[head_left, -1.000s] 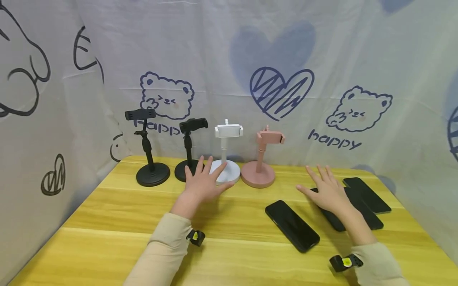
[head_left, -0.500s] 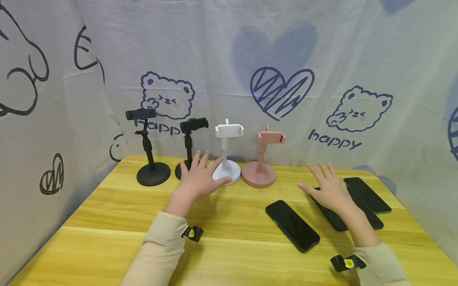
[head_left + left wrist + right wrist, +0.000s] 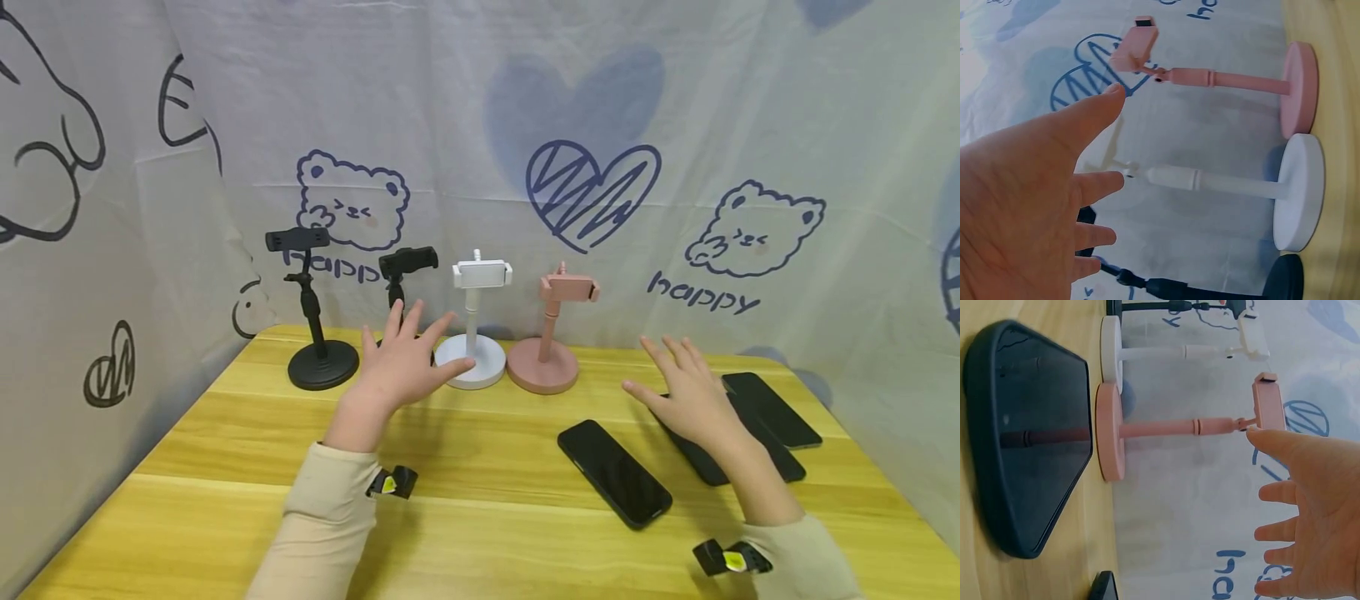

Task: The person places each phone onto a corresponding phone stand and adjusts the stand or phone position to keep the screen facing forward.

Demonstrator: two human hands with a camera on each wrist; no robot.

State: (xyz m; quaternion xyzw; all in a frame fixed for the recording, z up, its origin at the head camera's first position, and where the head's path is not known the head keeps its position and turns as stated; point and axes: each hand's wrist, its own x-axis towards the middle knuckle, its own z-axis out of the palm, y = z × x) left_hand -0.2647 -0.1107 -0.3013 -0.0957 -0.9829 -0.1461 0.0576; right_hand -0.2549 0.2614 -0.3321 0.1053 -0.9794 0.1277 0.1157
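My left hand [image 3: 397, 367], fingers spread, hovers in front of the shorter black phone stand [image 3: 408, 261] and partly hides its post and base. Just right of it stands a white phone stand [image 3: 480, 362], then a pink phone stand [image 3: 543, 367]. Both also show upright beyond the fingers in the left wrist view. My right hand [image 3: 690, 400], likewise spread and holding nothing, is over the left edge of a black phone [image 3: 776, 458] on the right. A single black phone [image 3: 615, 473] lies face up between the two hands, its screen dark.
A taller black phone stand [image 3: 322, 367] is at the far left of the row. Another dark phone [image 3: 772, 408] overlaps the pile at the right. The wooden table [image 3: 510, 550] ends at a printed cloth backdrop [image 3: 465, 125].
My left hand has drifted left and slightly away from me, from the white stand toward the shorter black one. The right hand has barely moved; stands and phones stay in place.
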